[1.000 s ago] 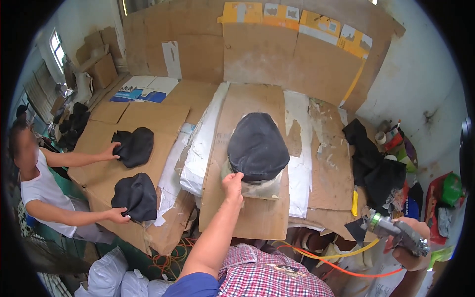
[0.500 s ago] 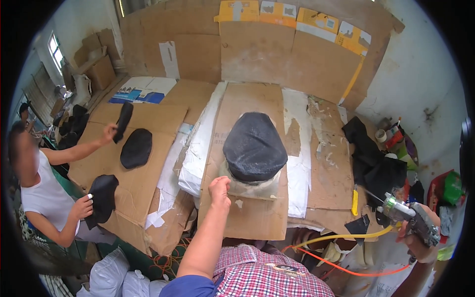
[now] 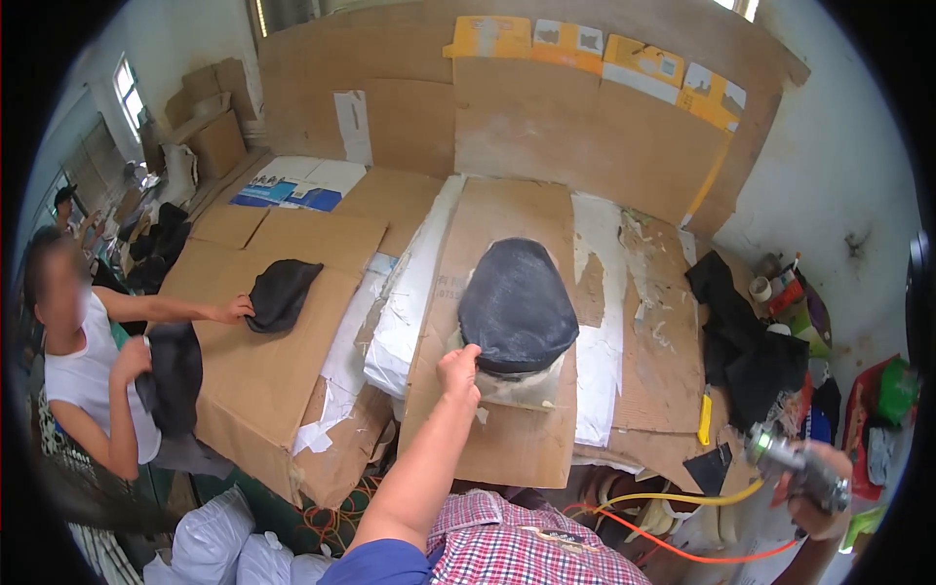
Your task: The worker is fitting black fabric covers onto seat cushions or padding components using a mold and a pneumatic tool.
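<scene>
A dark oval cap-shaped fabric piece lies on a pale form on the cardboard-covered table. My left hand reaches up to the near edge of the form and touches it just below the dark piece. My right hand is low at the right, off the table, closed around a spray gun with a green-lit tip. Yellow and red hoses run from the gun across my checked shirt.
A person at the left holds one dark fabric piece against the body and touches another on the cardboard. Dark cloth is piled at the right. A yellow knife lies near the table's edge. White bags sit below.
My left hand has shifted slightly right along the form's edge. My right hand with the gun dropped lower. The person at the left lifted one dark piece off the cardboard and moved another.
</scene>
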`<action>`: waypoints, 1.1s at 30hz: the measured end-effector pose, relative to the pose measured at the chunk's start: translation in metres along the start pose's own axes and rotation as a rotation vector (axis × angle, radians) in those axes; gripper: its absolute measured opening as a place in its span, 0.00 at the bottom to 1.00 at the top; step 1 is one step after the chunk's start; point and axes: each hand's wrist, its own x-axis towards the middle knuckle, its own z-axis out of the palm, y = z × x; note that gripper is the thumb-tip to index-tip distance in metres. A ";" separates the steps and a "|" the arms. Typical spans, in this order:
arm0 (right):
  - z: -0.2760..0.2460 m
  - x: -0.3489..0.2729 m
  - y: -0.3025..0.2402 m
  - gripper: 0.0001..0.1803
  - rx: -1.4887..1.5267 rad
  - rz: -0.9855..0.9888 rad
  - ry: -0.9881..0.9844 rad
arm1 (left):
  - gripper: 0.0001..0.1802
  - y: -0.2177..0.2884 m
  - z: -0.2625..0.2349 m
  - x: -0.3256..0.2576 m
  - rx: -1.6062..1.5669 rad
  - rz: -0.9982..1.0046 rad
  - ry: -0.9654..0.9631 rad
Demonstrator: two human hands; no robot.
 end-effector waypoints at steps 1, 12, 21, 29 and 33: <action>0.009 0.002 0.000 0.34 0.110 -0.031 -0.062 | 0.05 0.005 -0.002 -0.007 0.000 -0.039 0.008; 0.102 0.039 0.015 0.35 0.134 0.049 0.081 | 0.11 0.164 -0.040 0.028 -0.242 -0.084 -0.195; 0.182 0.059 0.013 0.23 0.223 0.115 -0.004 | 0.14 0.317 -0.324 0.163 0.063 -0.035 0.190; 0.201 0.066 0.066 0.22 0.116 0.207 0.066 | 0.26 0.124 -0.504 0.170 0.048 -0.334 0.793; 0.196 0.084 0.116 0.23 0.018 0.413 0.037 | 0.06 -0.010 -0.513 0.121 -0.209 -0.301 0.845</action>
